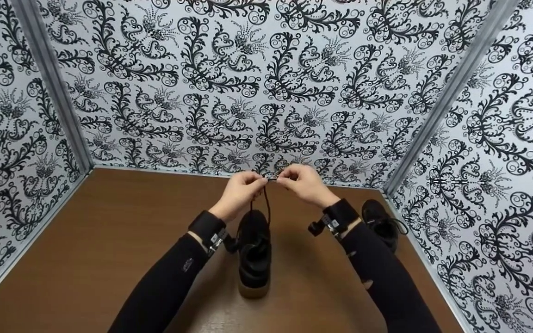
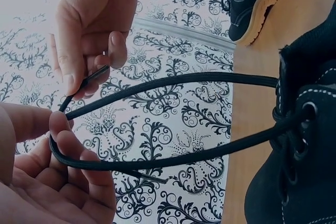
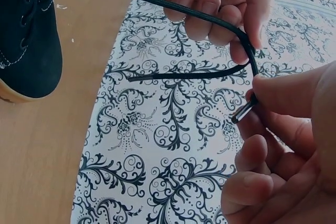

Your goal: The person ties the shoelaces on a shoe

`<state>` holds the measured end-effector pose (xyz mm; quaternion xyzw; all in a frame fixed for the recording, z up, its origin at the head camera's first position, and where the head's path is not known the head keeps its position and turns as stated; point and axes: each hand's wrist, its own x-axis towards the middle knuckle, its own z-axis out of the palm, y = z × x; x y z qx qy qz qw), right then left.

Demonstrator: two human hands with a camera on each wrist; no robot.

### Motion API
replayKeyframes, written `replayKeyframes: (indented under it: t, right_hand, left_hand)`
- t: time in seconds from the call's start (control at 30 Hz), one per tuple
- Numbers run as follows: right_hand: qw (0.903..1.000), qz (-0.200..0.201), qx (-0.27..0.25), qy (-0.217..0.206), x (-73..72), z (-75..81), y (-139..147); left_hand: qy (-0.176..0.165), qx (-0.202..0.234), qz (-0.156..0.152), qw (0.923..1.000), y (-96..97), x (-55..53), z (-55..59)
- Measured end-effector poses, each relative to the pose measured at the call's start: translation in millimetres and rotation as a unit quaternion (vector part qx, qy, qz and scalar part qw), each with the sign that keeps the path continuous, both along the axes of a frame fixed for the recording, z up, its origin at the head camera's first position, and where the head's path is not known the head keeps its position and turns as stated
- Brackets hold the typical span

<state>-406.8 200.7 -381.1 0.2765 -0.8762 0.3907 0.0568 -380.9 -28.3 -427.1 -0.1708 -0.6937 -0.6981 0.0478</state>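
Observation:
A black shoe (image 1: 254, 259) with a tan sole stands on the table, toe pointing away. Its black shoelace (image 2: 173, 80) rises in two strands from the eyelets to both hands above the toe. My left hand (image 1: 243, 190) pinches the lace between thumb and forefinger; one tipped end hangs loose below those fingers. Close beside it, my right hand (image 1: 304, 184) pinches the other end, its tip (image 3: 244, 111) poking out past the thumb. In the left wrist view, a short stretch of lace runs between the two hands.
A second black shoe (image 1: 380, 224) with loose laces stands at the right, near the side wall and beyond the right forearm. The brown table (image 1: 155, 240) meets patterned walls (image 1: 229, 92) at the back and sides, with a pale strip along its edges.

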Motion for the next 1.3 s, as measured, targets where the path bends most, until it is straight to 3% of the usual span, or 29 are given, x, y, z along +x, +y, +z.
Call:
replayKeyframes:
  t: [0.47, 0.7, 0.83, 1.3]
  right_hand:
    - [0.9971, -0.008, -0.014, -0.074, 4.5, -4.9, 8]
    - [0.9907, 0.023, -0.042, -0.128, 11.3, -4.1, 6]
    - [0.9896, 0.036, -0.037, -0.135, 15.3, -3.9, 4]
    - [0.9835, 0.057, -0.018, -0.17, 14.0, -12.0, 0]
  left_hand:
    - [0.001, -0.018, 0.012, 0.9998, 2.4, -4.0, -6.1]
    - [0.001, -0.009, 0.018, 0.9998, 0.5, -6.3, -9.8]
    - [-0.002, -0.005, 0.025, 0.9997, 0.8, -7.6, -12.1]
    - [-0.02, 0.024, -0.017, 0.9994, -3.6, -9.9, -14.0]
